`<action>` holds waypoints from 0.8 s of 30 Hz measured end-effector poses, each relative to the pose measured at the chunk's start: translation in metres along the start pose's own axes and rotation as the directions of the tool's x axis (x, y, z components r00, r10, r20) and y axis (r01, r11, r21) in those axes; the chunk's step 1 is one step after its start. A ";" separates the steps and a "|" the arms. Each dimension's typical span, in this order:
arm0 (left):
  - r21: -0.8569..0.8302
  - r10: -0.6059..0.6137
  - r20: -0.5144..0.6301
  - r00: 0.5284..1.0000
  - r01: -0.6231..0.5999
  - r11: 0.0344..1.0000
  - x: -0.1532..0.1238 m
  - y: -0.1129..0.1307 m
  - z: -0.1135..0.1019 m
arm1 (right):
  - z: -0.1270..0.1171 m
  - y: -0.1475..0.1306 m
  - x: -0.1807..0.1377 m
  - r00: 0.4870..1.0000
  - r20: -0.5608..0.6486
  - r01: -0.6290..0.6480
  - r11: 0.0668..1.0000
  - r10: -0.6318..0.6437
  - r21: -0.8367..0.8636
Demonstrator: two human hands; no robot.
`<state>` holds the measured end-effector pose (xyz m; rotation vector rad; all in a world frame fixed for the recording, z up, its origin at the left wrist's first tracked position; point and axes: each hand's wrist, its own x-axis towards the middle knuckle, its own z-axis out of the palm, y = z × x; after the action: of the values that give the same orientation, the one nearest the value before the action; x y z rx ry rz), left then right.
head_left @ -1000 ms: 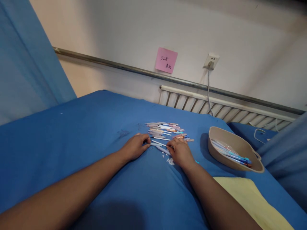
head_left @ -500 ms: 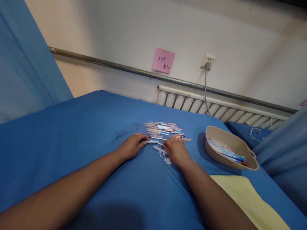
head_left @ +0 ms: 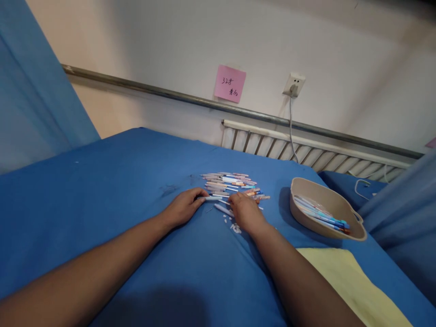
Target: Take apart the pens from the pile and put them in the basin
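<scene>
My left hand (head_left: 184,207) is closed, thumb and fingers pinching the left end of a pale pen barrel (head_left: 213,198). From the barrel's right side a thin white pen refill (head_left: 224,202) runs to my right hand (head_left: 248,211), whose fingers are closed around its far end. The fingertips of that hand are partly hidden behind its back. Just below the refill lies a pale lilac pen (head_left: 223,210) on the blue sheet. Small white pieces (head_left: 235,228) are scattered beside my right wrist. Beyond both hands, several pen parts (head_left: 226,180) lie in rows.
A beige basket (head_left: 327,234) holding several pens stands at the right. In front of it lies a yellow cloth (head_left: 347,272). A radiator (head_left: 265,145), a metal rail (head_left: 163,94) and a socket (head_left: 294,85) with a cable are along the wall.
The hands stay in nearly the same place, still on the barrel and the refill. The whole view has shifted slightly.
</scene>
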<state>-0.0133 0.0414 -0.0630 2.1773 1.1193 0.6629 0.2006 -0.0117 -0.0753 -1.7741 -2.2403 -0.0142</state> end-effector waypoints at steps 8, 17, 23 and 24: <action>-0.021 -0.009 0.023 1.000 0.010 1.000 -0.001 0.001 -0.003 | -0.007 0.002 -0.006 0.998 0.062 0.004 0.999 -0.002 -0.035; -0.082 -0.031 -0.025 0.999 0.028 0.996 -0.003 0.000 -0.005 | -0.002 0.018 -0.010 0.986 -0.108 -0.082 0.940 0.124 0.332; -0.110 -0.049 -0.069 0.996 0.041 0.993 -0.002 -0.005 -0.006 | 0.000 0.032 -0.008 0.887 -0.202 -0.098 0.596 0.416 0.797; -0.114 -0.048 -0.072 0.996 0.040 0.993 -0.003 -0.005 -0.006 | -0.001 0.032 -0.008 0.874 -0.205 -0.082 0.550 0.440 0.831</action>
<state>-0.0212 0.0433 -0.0632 2.0420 1.1365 0.7746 0.2331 -0.0113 -0.0816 -1.3726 -1.2905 0.5761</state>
